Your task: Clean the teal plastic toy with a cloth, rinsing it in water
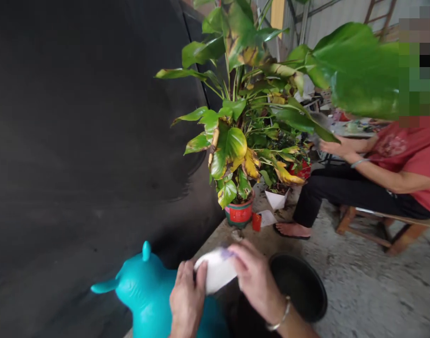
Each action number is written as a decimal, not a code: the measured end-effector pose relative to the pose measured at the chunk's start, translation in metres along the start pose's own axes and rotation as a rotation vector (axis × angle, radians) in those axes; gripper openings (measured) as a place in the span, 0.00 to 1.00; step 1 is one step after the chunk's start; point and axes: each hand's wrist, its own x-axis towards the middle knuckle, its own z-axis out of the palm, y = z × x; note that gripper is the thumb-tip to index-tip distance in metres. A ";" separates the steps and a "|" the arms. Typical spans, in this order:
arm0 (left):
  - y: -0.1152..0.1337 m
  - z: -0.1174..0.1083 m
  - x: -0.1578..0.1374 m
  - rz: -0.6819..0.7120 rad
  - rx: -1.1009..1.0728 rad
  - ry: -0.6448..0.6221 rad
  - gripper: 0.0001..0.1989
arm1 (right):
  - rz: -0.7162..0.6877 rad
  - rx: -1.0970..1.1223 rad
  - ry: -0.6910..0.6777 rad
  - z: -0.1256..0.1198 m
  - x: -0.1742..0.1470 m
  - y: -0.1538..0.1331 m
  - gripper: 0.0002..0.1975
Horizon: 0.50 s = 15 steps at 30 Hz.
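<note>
Both my hands hold a small white pot (217,271) low in the middle of the view. My left hand (187,300) grips its left end with the fingers curled round the rim. My right hand (255,279), with a bangle on the wrist, covers its right side and top. A purple mark shows on the white pot near my right fingers. Just right of my hands an empty black pot (299,286) stands on the concrete floor.
A teal toy animal (144,286) sits under my left hand. A tall leafy plant in a red and green pot (239,213) stands ahead, beside a white pot (276,198) and a red cup (256,221). A person in a red shirt (408,159) sits on a wooden stool at right. A dark wall fills the left.
</note>
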 end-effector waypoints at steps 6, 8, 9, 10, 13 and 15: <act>0.141 0.060 0.033 0.173 -0.050 -0.277 0.20 | 0.109 -0.110 0.251 -0.114 0.003 0.086 0.13; 0.163 0.095 0.027 0.177 0.002 -0.444 0.20 | 0.253 -0.174 0.271 -0.121 -0.019 0.138 0.18; 0.169 0.113 0.021 0.180 0.022 -0.522 0.19 | 0.345 -0.208 0.264 -0.119 -0.033 0.166 0.21; 0.171 0.129 0.014 0.183 0.039 -0.589 0.18 | 0.436 -0.239 0.233 -0.114 -0.050 0.194 0.23; 0.162 0.163 -0.006 0.148 0.104 -0.753 0.22 | 0.626 -0.275 0.166 -0.089 -0.111 0.264 0.28; 0.153 0.171 -0.012 0.115 0.146 -0.860 0.24 | 0.764 -0.312 0.143 -0.069 -0.156 0.289 0.32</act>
